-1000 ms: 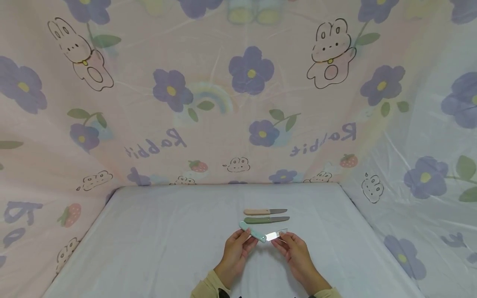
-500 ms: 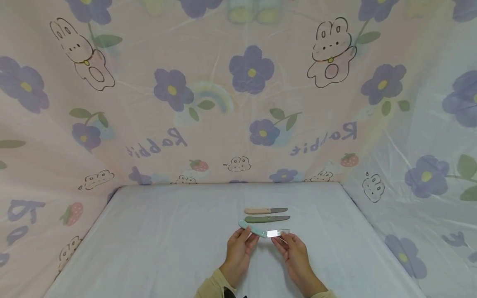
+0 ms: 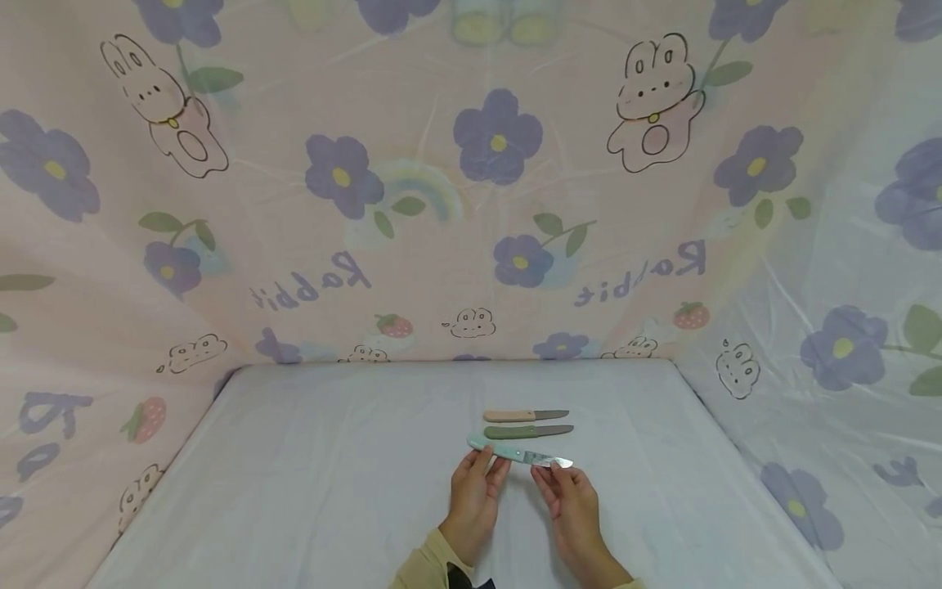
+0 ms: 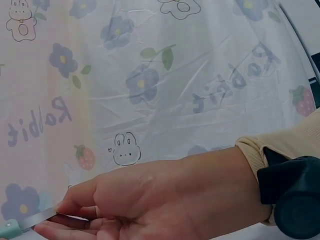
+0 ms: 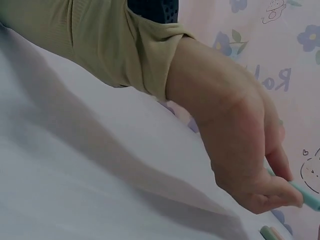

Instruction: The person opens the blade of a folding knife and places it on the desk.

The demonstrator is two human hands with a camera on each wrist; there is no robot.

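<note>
Both hands hold a folding fruit knife with a mint-green handle (image 3: 508, 451) and a shiny blade (image 3: 545, 460), raised over the table. My left hand (image 3: 473, 501) pinches the handle between thumb and fingers; in the right wrist view this left hand (image 5: 240, 145) appears with the handle (image 5: 306, 195) at its fingertips. At the blade's tip end, my right hand (image 3: 577, 509) pinches the metal. The left wrist view shows that right hand (image 4: 145, 200) gripping the blade (image 4: 39, 218), beside the handle's end (image 4: 10, 229). Handle and blade lie nearly in one line.
Just beyond the hands, a green-handled knife (image 3: 511, 432) and a beige-handled knife (image 3: 509, 415) lie parallel on the white table (image 3: 353, 474), blades out and pointing right. Patterned curtains (image 3: 412, 245) with rabbits and flowers enclose the back and sides.
The mint knife's blade has swung from an upward angle into line with its handle. My right hand has shifted slightly left and down with the blade tip; my left hand keeps its grip.
</note>
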